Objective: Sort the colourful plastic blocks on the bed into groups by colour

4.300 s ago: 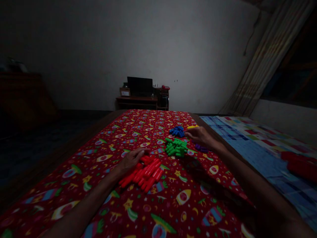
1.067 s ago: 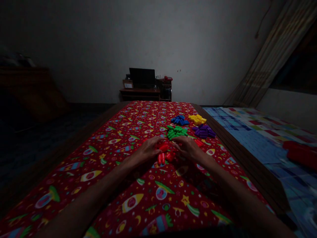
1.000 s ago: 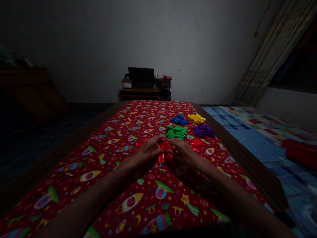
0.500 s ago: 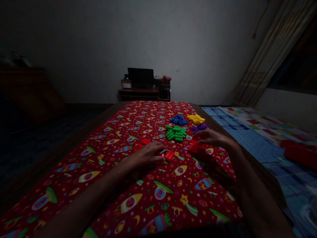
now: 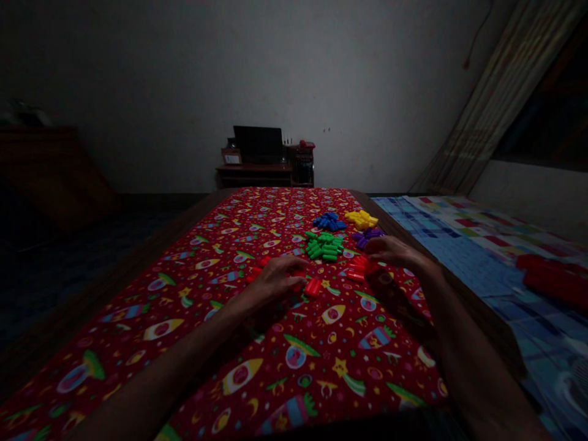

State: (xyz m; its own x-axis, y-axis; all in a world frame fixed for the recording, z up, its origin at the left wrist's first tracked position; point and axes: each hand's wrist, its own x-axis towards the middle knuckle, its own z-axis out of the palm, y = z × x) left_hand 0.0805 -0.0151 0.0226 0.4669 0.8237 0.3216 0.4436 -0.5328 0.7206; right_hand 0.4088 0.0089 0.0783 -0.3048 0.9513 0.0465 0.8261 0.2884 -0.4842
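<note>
My left hand (image 5: 281, 275) hovers low over the patterned red cloth (image 5: 239, 367), fingers curved and thumb apart, with nothing visible between them. Just right of its thumb lies a small cluster of red plastic pieces (image 5: 312, 288). More red pieces (image 5: 257, 268) show behind it, partly hidden. A separate group of red pieces (image 5: 357, 269) rests just below and left of my right hand (image 5: 391, 250), whose bent fingers are apart and seem to hold nothing. Close by are heaps of green pieces (image 5: 324, 246) and purple pieces (image 5: 366, 237).
Farther back sit piles of blue pieces (image 5: 329, 222) and yellow pieces (image 5: 362, 219). A desk with a dark monitor (image 5: 258, 144) stands against the wall. At right, blue checked bedding (image 5: 468, 257) lies beside the cloth-covered surface, with a red item (image 5: 551, 282) on it.
My right hand has let go of the red pieces, which now lie on the cloth, and has shifted slightly right. My left hand has lifted a little off the red pieces beside it.
</note>
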